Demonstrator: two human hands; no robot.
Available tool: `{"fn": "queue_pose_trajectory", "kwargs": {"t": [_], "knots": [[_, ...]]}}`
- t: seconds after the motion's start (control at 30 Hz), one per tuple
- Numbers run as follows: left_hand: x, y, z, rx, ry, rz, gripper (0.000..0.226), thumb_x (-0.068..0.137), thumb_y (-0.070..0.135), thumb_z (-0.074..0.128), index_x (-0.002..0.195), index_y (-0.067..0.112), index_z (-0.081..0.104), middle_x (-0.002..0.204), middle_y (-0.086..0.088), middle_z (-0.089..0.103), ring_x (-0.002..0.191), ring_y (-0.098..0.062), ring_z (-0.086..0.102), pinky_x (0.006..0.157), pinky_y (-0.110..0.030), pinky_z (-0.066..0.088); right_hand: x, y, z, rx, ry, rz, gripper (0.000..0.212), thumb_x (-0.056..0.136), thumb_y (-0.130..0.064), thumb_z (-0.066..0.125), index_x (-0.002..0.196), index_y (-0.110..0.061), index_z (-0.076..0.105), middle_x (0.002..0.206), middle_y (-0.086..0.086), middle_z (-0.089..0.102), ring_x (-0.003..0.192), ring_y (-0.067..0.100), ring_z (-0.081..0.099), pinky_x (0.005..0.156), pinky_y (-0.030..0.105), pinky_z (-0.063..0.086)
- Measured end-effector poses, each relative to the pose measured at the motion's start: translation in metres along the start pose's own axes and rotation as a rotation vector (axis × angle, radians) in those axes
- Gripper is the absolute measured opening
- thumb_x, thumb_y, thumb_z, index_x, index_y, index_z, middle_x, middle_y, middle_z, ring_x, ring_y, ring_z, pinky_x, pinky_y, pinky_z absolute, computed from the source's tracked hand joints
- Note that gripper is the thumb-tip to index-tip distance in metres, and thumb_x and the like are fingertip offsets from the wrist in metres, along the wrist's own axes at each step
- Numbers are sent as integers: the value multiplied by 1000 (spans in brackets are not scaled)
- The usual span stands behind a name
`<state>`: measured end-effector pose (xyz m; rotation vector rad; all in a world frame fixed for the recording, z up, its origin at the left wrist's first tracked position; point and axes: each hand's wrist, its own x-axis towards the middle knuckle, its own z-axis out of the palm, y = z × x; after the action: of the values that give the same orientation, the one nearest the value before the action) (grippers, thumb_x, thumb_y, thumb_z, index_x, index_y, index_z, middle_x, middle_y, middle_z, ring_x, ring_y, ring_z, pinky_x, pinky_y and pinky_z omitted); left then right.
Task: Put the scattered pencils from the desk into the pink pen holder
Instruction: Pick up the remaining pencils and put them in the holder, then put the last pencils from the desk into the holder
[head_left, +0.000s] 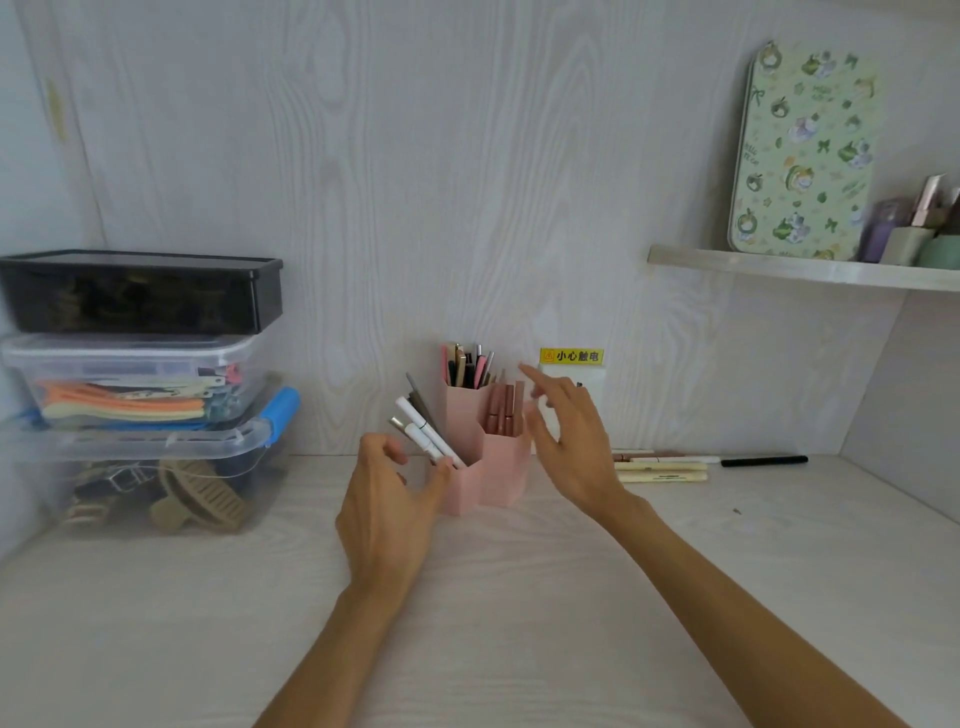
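Head view: your left hand (387, 499) hovers loosely curled beside the pink pen holder (480, 457); your right hand (569, 436) is spread wide, empty; pencils (662, 467) lie on the counter (467, 597).

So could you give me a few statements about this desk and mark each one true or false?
1. Pencils lie on the desk right of the pink holder. True.
2. The right hand grips a pencil. False: its fingers are spread and hold nothing.
3. The left hand is beside the holder's front cup. True.
4. The black pen stands in the holder. False: it lies on the desk, far right.
5. The dark box is at the bottom of the stack. False: it is on top.
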<state>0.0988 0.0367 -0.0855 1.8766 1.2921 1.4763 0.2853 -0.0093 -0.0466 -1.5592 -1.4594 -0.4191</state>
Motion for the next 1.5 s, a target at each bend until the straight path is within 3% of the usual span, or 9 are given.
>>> {"fn": "queue_pose_trajectory", "kwargs": {"t": [0.13,0.37,0.6,0.73,0.87,1.07,1.2,1.37,1.5], "knots": [[-3,4,0,101,19,139,31,78,47,66,76,28,41,64,11,49,56,-2,47,47,-20,31,-18,54,-37,-148,13,129,31,96,-20,43,125,-20,52,115,0,60,109,20,51,89,32,40],[-19,26,3,146,-87,491,26,70,30,77,71,32,51,60,20,49,50,3,47,44,-11,34,-48,140,-79,-491,-450,579,51,94,-50,34,142,-36,26,156,-2,20,143,26,15,115,48,15],[-36,58,29,180,-326,712,5,83,33,65,87,30,66,81,20,63,71,2,58,59,-14,47,-49,124,-75,-453,-632,411,44,99,-33,25,143,-38,24,154,-6,21,141,23,17,113,47,15],[-40,66,58,408,-443,587,30,97,28,41,123,28,54,122,12,57,115,-7,49,83,-28,48,-52,97,-65,-300,-610,188,48,93,-14,35,133,-40,44,138,-7,43,127,23,31,101,37,28],[-45,60,66,661,-424,492,31,97,33,33,109,24,61,112,6,61,112,-14,49,75,-35,45,-52,92,-57,-165,-565,162,47,86,-9,45,126,-32,52,122,-5,55,117,20,39,87,28,31],[-36,47,43,481,-535,384,26,88,48,52,104,33,66,92,15,64,84,-6,56,58,-21,39,-52,85,-54,7,-489,240,48,79,-15,57,121,-37,50,102,-19,57,101,6,44,81,21,36],[-25,43,26,428,-581,322,15,84,43,62,97,37,69,85,21,62,77,1,54,62,-19,42,-54,80,-56,53,-496,211,37,75,-19,60,104,-39,48,103,-16,61,96,7,48,79,24,37],[-13,50,8,159,-405,282,10,88,40,59,89,40,69,81,23,65,78,4,58,63,-16,40,-56,82,-59,47,-457,166,23,77,-19,63,96,-31,59,103,-15,60,102,10,48,84,25,37],[4,62,-17,-248,-119,205,10,87,30,62,93,32,69,85,20,70,80,2,65,73,-37,57,-57,83,-56,37,-455,135,19,80,-25,64,95,-37,60,108,-20,56,103,5,46,89,23,35]]}}
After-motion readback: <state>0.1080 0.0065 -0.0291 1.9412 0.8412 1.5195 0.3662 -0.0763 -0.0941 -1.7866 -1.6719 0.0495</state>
